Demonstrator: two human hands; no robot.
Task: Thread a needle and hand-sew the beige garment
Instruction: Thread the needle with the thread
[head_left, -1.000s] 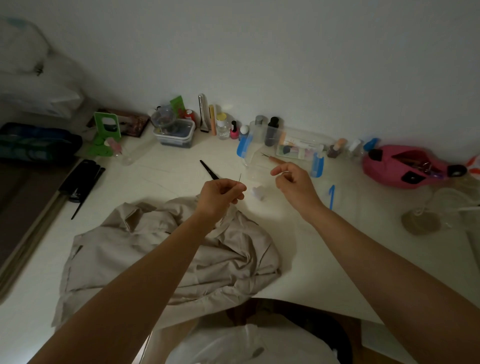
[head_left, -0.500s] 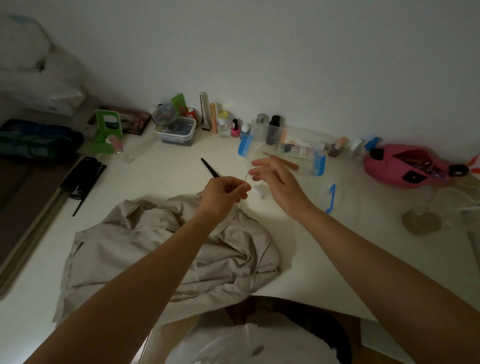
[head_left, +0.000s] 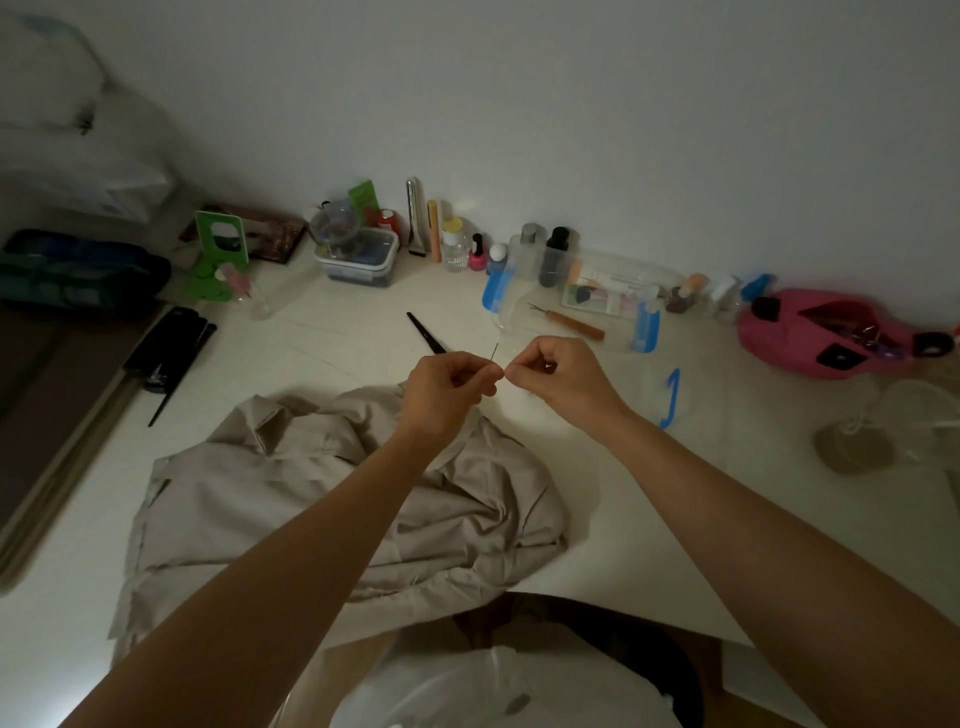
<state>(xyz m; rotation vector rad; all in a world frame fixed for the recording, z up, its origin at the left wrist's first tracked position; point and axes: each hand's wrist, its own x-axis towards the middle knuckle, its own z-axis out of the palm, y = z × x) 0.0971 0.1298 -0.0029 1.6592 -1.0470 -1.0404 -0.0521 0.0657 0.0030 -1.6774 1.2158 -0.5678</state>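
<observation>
Plain beige garment (head_left: 249, 483), pink pouch (head_left: 795, 335)

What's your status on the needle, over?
Left hand pinches needle, tip up. Right hand pinched at its base, thread too fine to see. Garment crumpled on table. Nothing in the way.

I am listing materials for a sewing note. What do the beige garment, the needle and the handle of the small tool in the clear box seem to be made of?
Beige garment: woven cloth, probably cotton, matte; it creases softly.
Needle: likely steel; thin, grey, with a faint glint.
Tool handle: looks like wood, brown and dull; painted plastic is possible.
</observation>
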